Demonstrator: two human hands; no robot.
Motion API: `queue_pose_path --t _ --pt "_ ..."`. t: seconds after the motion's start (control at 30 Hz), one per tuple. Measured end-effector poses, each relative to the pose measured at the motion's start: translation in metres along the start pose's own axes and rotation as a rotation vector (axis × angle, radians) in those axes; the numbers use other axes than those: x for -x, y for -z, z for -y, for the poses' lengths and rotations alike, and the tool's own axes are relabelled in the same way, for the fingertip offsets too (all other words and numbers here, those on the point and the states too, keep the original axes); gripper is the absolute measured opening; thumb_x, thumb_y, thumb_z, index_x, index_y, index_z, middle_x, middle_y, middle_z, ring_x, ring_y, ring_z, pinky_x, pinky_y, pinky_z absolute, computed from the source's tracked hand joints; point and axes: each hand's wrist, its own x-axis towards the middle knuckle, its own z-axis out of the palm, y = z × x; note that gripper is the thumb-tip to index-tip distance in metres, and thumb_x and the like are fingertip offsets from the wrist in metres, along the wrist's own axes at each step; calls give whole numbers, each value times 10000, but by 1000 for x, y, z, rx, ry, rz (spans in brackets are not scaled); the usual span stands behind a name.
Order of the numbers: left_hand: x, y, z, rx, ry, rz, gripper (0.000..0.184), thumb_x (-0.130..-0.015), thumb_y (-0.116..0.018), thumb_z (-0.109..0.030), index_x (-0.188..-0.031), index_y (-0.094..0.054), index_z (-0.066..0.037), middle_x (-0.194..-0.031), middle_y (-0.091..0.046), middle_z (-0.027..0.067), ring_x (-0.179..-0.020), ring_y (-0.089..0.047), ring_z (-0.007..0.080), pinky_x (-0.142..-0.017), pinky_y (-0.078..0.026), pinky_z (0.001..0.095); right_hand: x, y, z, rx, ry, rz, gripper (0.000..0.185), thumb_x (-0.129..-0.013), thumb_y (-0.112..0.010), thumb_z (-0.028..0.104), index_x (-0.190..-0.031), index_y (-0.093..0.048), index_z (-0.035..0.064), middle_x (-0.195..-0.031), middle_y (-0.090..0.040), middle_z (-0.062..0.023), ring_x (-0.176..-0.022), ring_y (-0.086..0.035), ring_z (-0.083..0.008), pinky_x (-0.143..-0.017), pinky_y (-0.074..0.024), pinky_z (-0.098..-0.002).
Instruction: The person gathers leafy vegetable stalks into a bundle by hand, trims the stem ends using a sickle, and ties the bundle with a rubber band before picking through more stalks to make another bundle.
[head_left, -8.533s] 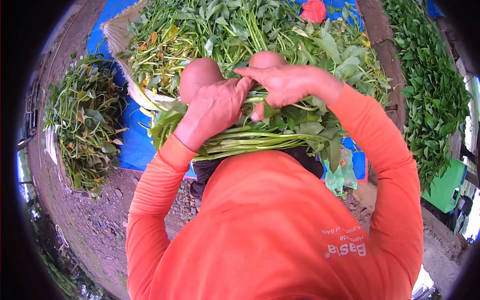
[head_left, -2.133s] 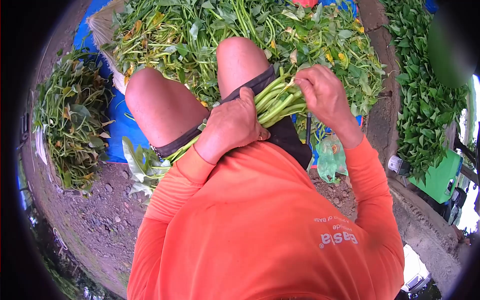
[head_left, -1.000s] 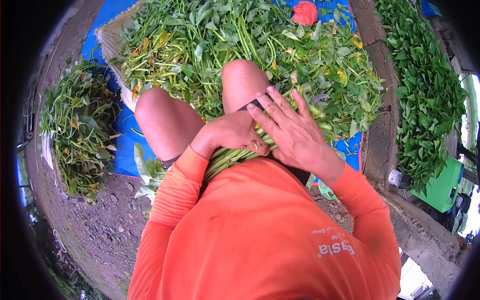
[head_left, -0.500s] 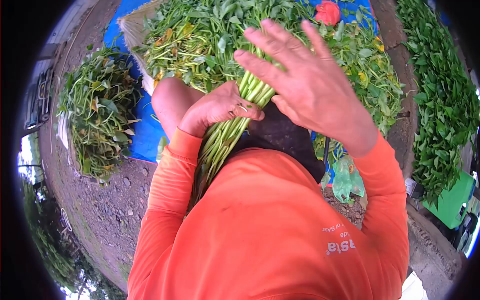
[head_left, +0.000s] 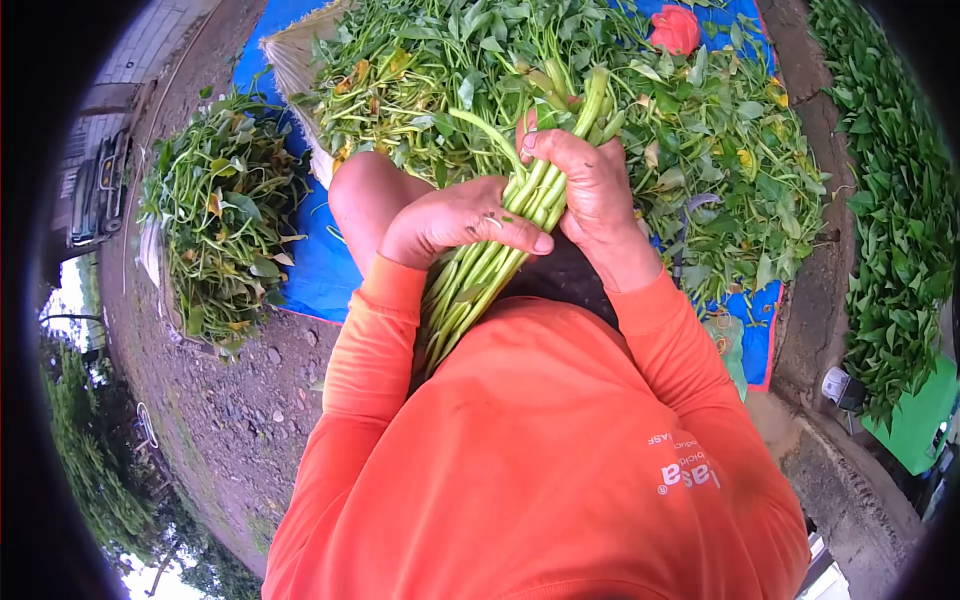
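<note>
A bundle of long green stems (head_left: 480, 275) lies slanted across my lap, its thick ends pointing up and away from me. My left hand (head_left: 465, 220) is wrapped round the middle of the bundle, thumb across the top, with bits of leaf stuck on the skin. Higher up, near the thick ends, my right hand (head_left: 585, 185) closes round the stems, its fingers bent. One stem curves out to the left of the bundle. The lower end of the bundle is hidden against my orange shirt (head_left: 520, 430).
Beyond my knees, a broad heap of leafy stems (head_left: 420, 90) covers a blue tarp (head_left: 325, 265). A red plastic bag (head_left: 676, 30) lies at its far side. Another heap (head_left: 215, 215) stands left; dark green leaves (head_left: 900, 200) and a green container (head_left: 915, 415) are at right.
My right hand, spread open above the bundle half a second ago, has come down and closed round its upper part. The bundle, earlier flatter across my lap, now points more away from me.
</note>
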Motion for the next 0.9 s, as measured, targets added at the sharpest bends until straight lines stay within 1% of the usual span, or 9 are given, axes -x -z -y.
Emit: queue_pose_path --t 0.1,0.27,0.3,0.37,0.4,0.47,0.67,0.77,0.9 --pt "1 -16 0 -582 -129 -321 735 -742 -976 -417 -1195 -614 35 -962 -675 50 -858 -645 180 -786 -535 330 -6 0 3 62 59 -1 426 -889 -718 51 -1280 -563 -15 -936 -683 -72 -857 -673 -154 -809 -559 -325" --pt "4 -29 -4 185 -133 -53 475 -869 -831 -98 -1264 -602 33 -1009 -651 42 -797 -562 112 -671 -459 243 -6 27 37 -30 -72 293 838 -989 -718 592 -1482 -484 -45 -1333 -667 -216 -1229 -675 -281 -1084 -543 -446" --pt "5 -31 -4 372 -135 42 439 -878 -802 -62 -1257 -604 37 -1000 -648 35 -782 -551 100 -640 -438 233 -17 56 58 -131 -122 393 1058 -954 -592 787 -1592 -401 -36 -1558 -525 -263 -1426 -559 -329 -1195 -462 -507" --pt "-2 -35 4 712 -95 331 397 -895 -712 58 -1276 -601 49 -994 -639 7 -769 -530 58 -584 -397 211 -48 78 97 120 -108 263 939 -1011 -598 636 -1639 -364 -22 -1625 -489 -209 -1478 -501 -314 -1226 -416 -470" --pt "-2 -42 1 353 -131 348 435 -899 -703 67 -1317 -588 45 -1021 -644 12 -767 -540 51 -587 -417 214 -62 97 101 346 -109 270 806 -1041 -641 487 -1628 -402 -10 -1652 -475 -187 -1524 -459 -310 -1241 -401 -465" --pt "-4 -57 -5 447 -73 456 431 -893 -692 81 -1309 -596 26 -1019 -654 5 -765 -552 53 -590 -426 212 -51 91 90 612 -176 552 614 -987 -660 297 -1549 -571 66 -1666 -485 -129 -1562 -414 -270 -1238 -382 -479" --pt "-7 -32 -8 -50 -120 454 518 -826 -878 -118 -1277 -659 14 -1090 -729 34 -925 -643 110 -816 -552 289 0 95 70 102 -509 667 501 -965 -747 405 -1267 -719 7 -1356 -698 -161 -1340 -594 -327 -1140 -480 -456" --pt "-3 -30 -15 -64 -149 491 584 -819 -922 -157 -1321 -674 8 -1150 -759 68 -946 -659 134 -862 -559 318 -8 119 81 528 -411 606 304 -989 -752 114 -1274 -690 26 -1227 -733 -58 -1132 -690 -142 -1012 -553 -315" --pt "37 -13 -38 -15 25 455 616 -821 -936 -142 -1341 -652 29 -1002 -762 79 -872 -720 173 -809 -592 330 -17 127 166 1381 -50 186 300 -991 -762 219 -1209 -743 14 -1179 -767 -110 -1087 -718 -179 -977 -567 -326"
